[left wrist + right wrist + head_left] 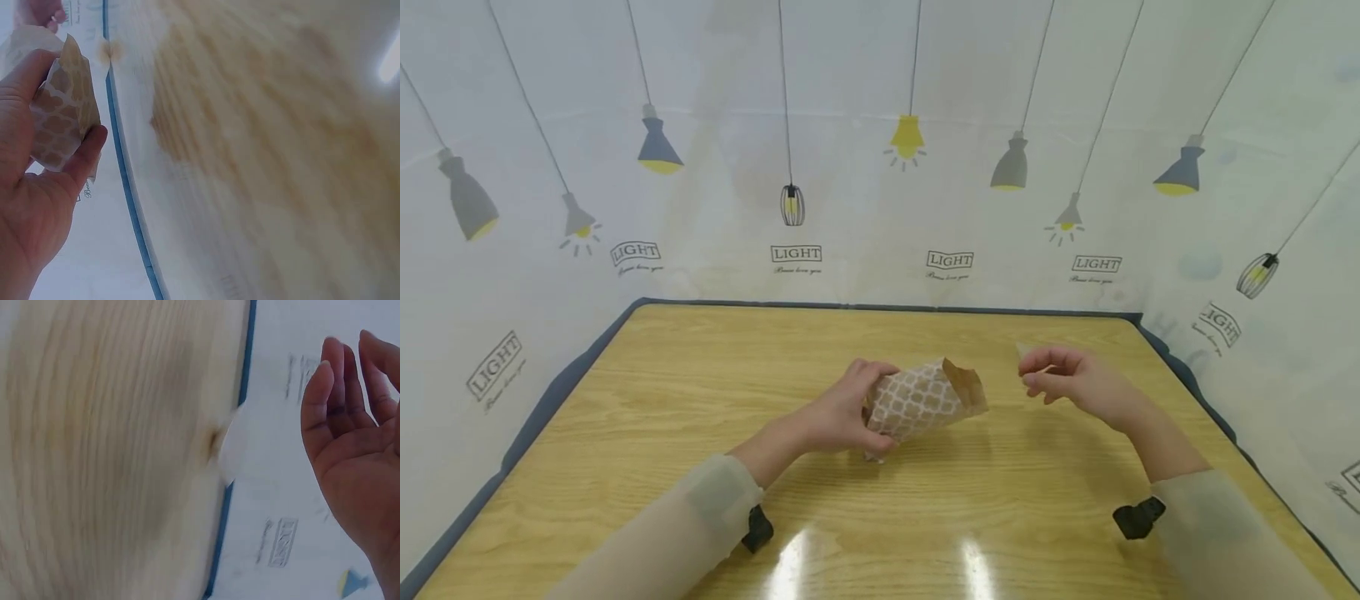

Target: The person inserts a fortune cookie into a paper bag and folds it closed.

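Note:
A paper bag [917, 400] with a white lattice print on brown tilts over the middle of the table, its unfolded brown mouth facing right. My left hand [853, 408] grips its closed end, thumb on the near side and fingers over the far side. In the left wrist view the same bag [65, 115] sits between thumb and fingers. To the right of the bag, my right hand [1075, 379] hovers with loosely bent fingers and nothing in it. Just beyond its fingertips shows a small pale piece [1022, 347], partly hidden; a whitish blurred shape [232, 447] appears in the right wrist view.
The wooden table [662, 400] has a dark blue edge [850, 307] at the back. A white cloth wall [865, 208] printed with lamps encloses it on the far side and both flanks. Dark wrist devices [1138, 518] hang at both sleeves.

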`<move>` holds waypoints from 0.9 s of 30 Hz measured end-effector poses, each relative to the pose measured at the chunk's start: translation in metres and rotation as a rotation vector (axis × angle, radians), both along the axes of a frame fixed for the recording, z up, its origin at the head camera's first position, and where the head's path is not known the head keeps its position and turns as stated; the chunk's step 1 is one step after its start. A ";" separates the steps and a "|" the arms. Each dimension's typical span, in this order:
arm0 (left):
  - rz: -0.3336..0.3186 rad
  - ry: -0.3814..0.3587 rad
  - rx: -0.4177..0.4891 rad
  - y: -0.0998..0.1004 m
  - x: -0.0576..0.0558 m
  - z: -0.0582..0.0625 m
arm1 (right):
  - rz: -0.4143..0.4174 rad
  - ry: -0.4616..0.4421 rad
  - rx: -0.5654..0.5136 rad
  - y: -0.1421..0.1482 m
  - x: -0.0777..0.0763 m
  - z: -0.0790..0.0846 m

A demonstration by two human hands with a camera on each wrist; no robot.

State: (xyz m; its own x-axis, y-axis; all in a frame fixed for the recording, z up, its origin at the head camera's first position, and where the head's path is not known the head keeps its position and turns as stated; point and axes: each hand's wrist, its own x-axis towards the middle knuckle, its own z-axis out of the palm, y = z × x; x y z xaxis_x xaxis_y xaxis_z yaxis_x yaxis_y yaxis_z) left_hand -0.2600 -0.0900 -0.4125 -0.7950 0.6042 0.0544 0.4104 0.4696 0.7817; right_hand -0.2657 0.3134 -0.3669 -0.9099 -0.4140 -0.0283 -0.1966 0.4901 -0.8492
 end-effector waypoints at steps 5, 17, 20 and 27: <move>-0.001 -0.003 0.001 0.000 -0.001 -0.001 | -0.120 0.012 0.090 0.036 -0.017 -0.012; 0.000 -0.014 0.010 -0.002 0.000 0.001 | -0.138 0.016 0.238 0.048 -0.043 -0.026; 0.000 -0.012 0.009 -0.002 0.000 0.001 | -0.125 -0.022 0.253 0.047 -0.047 -0.031; 0.005 -0.004 0.012 -0.002 0.001 0.002 | -0.102 -0.092 0.275 0.043 -0.053 -0.041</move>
